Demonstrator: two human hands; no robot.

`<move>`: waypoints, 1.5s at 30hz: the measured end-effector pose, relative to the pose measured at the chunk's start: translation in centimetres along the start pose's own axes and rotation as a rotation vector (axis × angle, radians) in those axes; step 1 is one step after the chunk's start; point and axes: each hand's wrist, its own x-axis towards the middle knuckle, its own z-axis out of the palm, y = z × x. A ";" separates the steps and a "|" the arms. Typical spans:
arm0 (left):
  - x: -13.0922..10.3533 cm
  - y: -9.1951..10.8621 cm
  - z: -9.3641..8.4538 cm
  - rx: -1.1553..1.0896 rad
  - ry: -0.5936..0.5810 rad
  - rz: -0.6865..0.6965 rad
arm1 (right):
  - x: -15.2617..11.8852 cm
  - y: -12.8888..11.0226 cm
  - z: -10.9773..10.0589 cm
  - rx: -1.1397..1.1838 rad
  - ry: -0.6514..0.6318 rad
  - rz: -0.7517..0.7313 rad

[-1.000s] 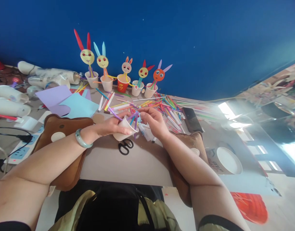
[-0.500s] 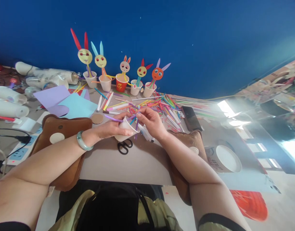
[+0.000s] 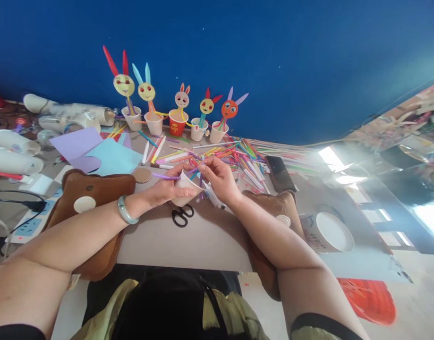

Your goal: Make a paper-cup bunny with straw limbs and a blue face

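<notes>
My left hand (image 3: 169,186) is closed round a white paper cup (image 3: 184,194), which tilts to the right above the table. A purple pipe cleaner (image 3: 165,176) sticks out of the cup's left side, and blue and purple ones show at its mouth. Over the rim, my right hand (image 3: 218,177) pinches a purple pipe cleaner between thumb and fingers. Just below the cup lie black-handled scissors (image 3: 182,216), their blades hidden. At the back, several cups hold rabbit-faced figures; the middle one is a red cup (image 3: 178,123).
Loose pipe cleaners and markers (image 3: 234,158) cover the table's back middle. A phone (image 3: 279,173) lies to their right. Brown cushions (image 3: 96,226) sit under both forearms. Purple and blue paper (image 3: 114,156) lies left, near a power strip (image 3: 29,224). A paper bucket (image 3: 330,232) stands right.
Both hands keep their hold on the cup and the purple pipe cleaner, with small finger movements. The view has shifted slightly; nothing else has visibly moved.
</notes>
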 end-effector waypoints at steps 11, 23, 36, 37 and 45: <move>2.0 1.0 -3.7 -0.142 0.047 0.116 | 0.6 0.8 -0.7 -0.036 0.016 0.005; -0.2 2.4 -0.4 1.013 0.023 0.472 | -0.7 0.4 0.2 -0.338 -0.147 -0.164; 0.6 3.9 -1.4 0.829 -0.021 0.093 | -0.8 0.6 0.4 -0.446 -0.106 -0.302; 0.5 3.8 -1.3 0.837 -0.004 0.097 | -0.9 0.6 0.5 -0.443 -0.109 -0.318; 0.7 3.1 -2.1 0.623 0.215 0.250 | -0.5 1.5 -0.2 -0.304 -0.069 -0.254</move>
